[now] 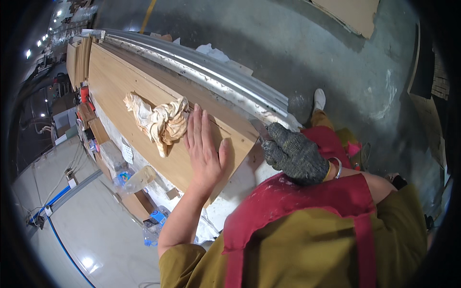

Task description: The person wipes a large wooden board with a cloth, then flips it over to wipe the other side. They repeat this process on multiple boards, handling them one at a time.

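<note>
My bare left hand [204,151] lies flat on a wood-grain board [119,82], thumb spread away from the fingers. Beside its fingertips is a crumpled, stained cream cloth [162,117], which the hand does not grip. My right hand [297,154] wears a dark grey knit work glove. It is closed around a flat-bladed tool, apparently a scraper [260,129], whose blade reaches the near corner of the board. The glove hides the handle. Small dark holes dot the board, and a narrower wood-grain strip [230,126] runs along its right side.
Metal profiles [216,75] run along the bench's right side. On the left are a plastic container [140,179], plastic bottles [151,230], a red bottle [84,94] and cardboard boxes [99,130]. Several upright panels [81,61] stand at the far end. Cardboard [349,14] lies on the floor.
</note>
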{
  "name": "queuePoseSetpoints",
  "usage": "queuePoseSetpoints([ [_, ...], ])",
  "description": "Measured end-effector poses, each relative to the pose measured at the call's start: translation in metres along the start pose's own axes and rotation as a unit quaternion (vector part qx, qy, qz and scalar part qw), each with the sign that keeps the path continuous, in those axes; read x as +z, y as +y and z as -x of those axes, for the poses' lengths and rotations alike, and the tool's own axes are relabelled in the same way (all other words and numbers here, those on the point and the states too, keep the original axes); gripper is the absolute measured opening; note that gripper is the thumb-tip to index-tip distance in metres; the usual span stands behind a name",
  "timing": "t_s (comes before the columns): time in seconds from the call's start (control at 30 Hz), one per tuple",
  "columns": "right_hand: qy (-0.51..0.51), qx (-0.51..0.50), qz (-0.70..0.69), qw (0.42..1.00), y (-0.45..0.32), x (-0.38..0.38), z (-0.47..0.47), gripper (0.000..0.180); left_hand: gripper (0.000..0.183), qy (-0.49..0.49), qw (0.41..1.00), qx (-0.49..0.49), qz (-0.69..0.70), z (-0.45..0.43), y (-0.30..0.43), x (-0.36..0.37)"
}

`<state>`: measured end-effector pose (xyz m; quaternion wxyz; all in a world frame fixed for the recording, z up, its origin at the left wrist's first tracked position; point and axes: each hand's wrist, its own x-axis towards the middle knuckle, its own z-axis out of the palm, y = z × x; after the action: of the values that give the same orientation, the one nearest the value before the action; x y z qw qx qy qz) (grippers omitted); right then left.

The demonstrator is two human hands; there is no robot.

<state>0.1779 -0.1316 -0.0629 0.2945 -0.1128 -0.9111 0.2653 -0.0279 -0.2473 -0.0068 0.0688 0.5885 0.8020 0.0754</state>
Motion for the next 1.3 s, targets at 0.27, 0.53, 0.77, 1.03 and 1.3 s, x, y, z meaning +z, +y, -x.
queuePoseSetpoints([
  [0.27, -0.125, 0.009, 0.025, 0.992, -0.018, -0.009, -0.001, 0.035, 0.072, -0.003, 1.000, -0.002, -0.006, -0.004, -0.001, 0.004],
  [0.53, -0.079, 0.264, -0.268, 0.923, -0.010, 0.014, 0.012, 0.035, 0.072, 0.000, 1.000, 0.001, 0.003, -0.001, 0.000, -0.001],
  [0.77, -0.151, 0.349, -0.442, 0.812, -0.010, 0.012, 0.007, 0.041, 0.072, -0.003, 1.000, -0.011, -0.005, -0.001, 0.002, 0.000],
  [1.03, -0.032, -0.043, 0.190, 0.980, -0.054, 0.005, 0.001, 0.040, 0.069, -0.005, 1.000, -0.027, -0.011, 0.000, 0.004, 0.000],
  [1.3, -0.053, 0.178, -0.200, 0.962, -0.034, 0.017, 0.007, 0.025, 0.066, -0.001, 1.000, 0.001, -0.006, -0.002, 0.007, -0.003],
])
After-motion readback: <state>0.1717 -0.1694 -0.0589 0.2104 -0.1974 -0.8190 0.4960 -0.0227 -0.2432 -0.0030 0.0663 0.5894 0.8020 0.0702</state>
